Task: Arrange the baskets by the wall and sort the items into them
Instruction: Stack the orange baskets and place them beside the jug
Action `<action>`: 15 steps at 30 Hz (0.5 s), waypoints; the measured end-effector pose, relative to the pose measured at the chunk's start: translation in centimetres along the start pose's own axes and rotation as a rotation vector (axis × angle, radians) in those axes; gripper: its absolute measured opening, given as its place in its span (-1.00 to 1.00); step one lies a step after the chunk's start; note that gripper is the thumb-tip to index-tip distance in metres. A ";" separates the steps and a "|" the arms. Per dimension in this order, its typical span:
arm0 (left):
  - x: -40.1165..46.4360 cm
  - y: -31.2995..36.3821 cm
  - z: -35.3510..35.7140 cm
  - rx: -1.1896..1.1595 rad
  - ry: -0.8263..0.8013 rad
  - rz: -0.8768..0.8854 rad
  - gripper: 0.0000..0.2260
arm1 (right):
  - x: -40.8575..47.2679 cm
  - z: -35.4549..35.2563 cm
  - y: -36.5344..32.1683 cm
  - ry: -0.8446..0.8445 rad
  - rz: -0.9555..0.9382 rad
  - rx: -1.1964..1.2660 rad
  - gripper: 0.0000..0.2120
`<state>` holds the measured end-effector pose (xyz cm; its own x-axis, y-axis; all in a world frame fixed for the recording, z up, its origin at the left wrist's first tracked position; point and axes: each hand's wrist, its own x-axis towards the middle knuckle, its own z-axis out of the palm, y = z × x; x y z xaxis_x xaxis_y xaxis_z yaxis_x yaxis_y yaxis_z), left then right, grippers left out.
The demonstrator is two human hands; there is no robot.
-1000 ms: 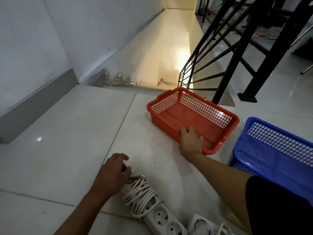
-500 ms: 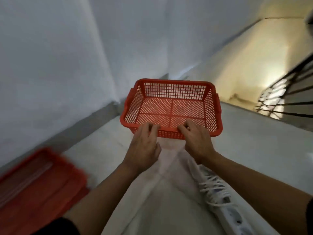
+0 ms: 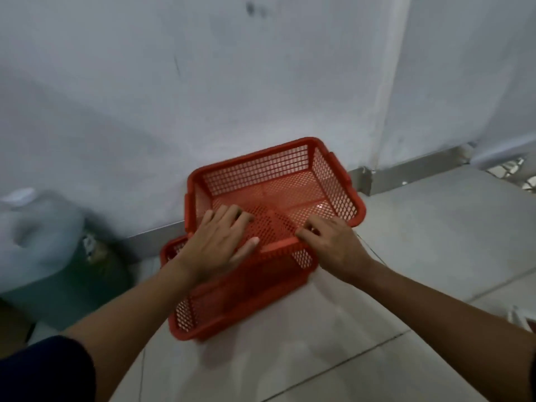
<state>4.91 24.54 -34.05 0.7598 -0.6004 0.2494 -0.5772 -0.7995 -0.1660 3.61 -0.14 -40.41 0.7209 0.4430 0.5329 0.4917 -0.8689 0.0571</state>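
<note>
Both your hands on the baskets by the wall
Your left hand [image 3: 220, 245] and right hand [image 3: 333, 245] gripped the upper red perforated plastic basket's [image 3: 272, 184] near rim, fingers clenched, over a second red basket [image 3: 232, 300]

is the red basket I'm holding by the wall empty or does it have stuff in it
Empty. Through the upper red mesh plastic basket, held by the left hand and right hand, only its bare perforated floor shows.

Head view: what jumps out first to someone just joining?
A red perforated plastic basket, tilted against the grey wall, gripped at its near rim by the left hand and the right hand. A second red basket lies beneath it on the tiled floor.
</note>
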 end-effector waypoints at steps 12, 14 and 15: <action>-4.0 -1.8 1.9 -0.265 -1.000 -0.237 -0.48 | 1.8 4.3 -6.9 -0.841 0.222 0.180 -0.68; -4.6 -1.7 2.5 -0.217 -1.068 -0.226 -0.45 | 2.1 4.5 -7.9 -0.825 0.227 0.227 -0.71; -4.5 -2.0 2.6 -0.209 -1.078 -0.227 -0.46 | 2.4 4.5 -8.5 -0.796 0.219 0.253 -0.73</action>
<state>3.39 28.78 -37.37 0.6574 -0.2232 -0.7197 -0.3540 -0.9347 -0.0335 3.38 9.34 -43.41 0.8932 0.3768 -0.2454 0.3278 -0.9192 -0.2183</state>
